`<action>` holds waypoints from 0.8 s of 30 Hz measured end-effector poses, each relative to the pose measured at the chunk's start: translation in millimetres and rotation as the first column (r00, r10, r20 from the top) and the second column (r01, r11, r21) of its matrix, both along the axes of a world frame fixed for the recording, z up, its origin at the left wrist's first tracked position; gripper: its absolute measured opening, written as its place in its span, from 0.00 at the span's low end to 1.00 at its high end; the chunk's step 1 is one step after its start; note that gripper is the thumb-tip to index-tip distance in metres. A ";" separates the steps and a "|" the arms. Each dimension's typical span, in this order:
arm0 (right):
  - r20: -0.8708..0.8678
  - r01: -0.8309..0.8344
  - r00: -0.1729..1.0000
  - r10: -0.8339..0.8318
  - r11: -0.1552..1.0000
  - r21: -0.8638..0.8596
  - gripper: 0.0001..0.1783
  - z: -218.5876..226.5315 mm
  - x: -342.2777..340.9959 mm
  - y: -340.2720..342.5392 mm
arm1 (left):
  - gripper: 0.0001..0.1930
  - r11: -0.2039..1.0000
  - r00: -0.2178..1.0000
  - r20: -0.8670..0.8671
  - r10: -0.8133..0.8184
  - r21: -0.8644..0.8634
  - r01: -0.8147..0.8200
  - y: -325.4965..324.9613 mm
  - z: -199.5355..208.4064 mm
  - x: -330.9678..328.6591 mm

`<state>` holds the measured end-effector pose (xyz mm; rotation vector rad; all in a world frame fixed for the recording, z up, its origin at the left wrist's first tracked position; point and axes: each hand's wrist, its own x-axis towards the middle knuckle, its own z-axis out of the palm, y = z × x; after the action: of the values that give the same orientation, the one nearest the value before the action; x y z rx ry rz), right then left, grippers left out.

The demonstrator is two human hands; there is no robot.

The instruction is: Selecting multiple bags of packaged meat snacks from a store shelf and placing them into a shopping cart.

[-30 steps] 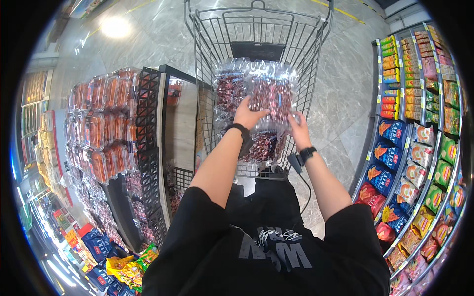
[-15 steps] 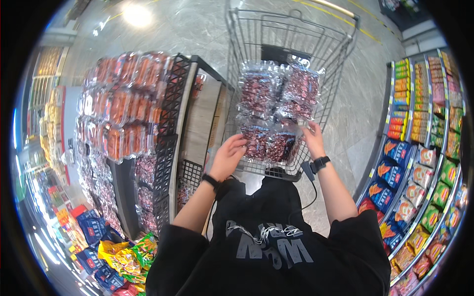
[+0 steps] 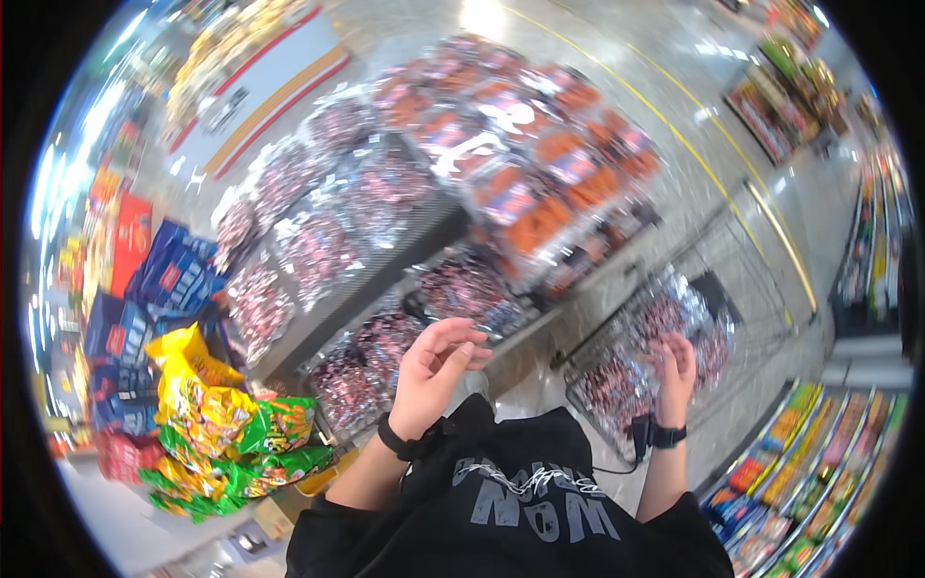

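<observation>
My left hand is raised in front of the display with its fingers stretched out, thumb apart, holding nothing. Beyond its fingertips lie clear plastic packs of small dark-red pieces in a low section of the display. My right hand hovers over the wire shopping cart, its fingers apart and no item visible in them. Inside the cart are several similar clear packs of dark-red pieces. Whether my right fingers touch a pack cannot be made out. Each wrist has a black band.
Clear packs of orange-brown food are stacked at the display's far end. A dark ridge divides the packs. Yellow and green snack bags and blue bags fill the left. A snack shelf stands at lower right.
The view has swung left, so the display now fills the middle and the cart sits to the right. My left hand has left the cart's packs and moved toward the display.
</observation>
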<state>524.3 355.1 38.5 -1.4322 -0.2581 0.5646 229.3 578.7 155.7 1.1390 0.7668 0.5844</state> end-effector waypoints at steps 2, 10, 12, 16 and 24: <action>-0.115 -0.114 0.985 0.129 0.986 0.123 0.15 38.5 -31.0 49.5 | 0.16 0.996 0.995 0.043 0.091 0.010 -0.092 30.2 13.1 -32.1; 0.208 -0.601 0.788 0.580 0.797 0.056 0.12 138.7 -122.4 220.8 | 0.15 0.909 0.904 0.121 0.410 0.025 -0.415 138.1 28.2 -108.1; 0.277 -0.664 0.721 0.635 0.748 0.013 0.12 158.4 -139.0 262.5 | 0.15 0.881 0.872 0.149 0.467 0.010 -0.474 164.4 28.9 -110.1; 0.347 -0.755 0.583 0.735 0.648 -0.103 0.11 184.2 -156.1 360.3 | 0.18 0.835 0.833 0.185 0.521 0.092 -0.543 230.9 18.0 -103.3; 0.571 -0.596 0.245 0.783 0.586 -0.549 0.33 139.1 -152.3 615.0 | 0.27 0.604 0.692 -0.154 0.705 0.642 -0.473 405.6 0.3 -82.9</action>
<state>372.1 970.0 177.6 -1.6800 -1.7113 0.6539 146.4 984.3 156.0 1.5707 1.4359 1.2470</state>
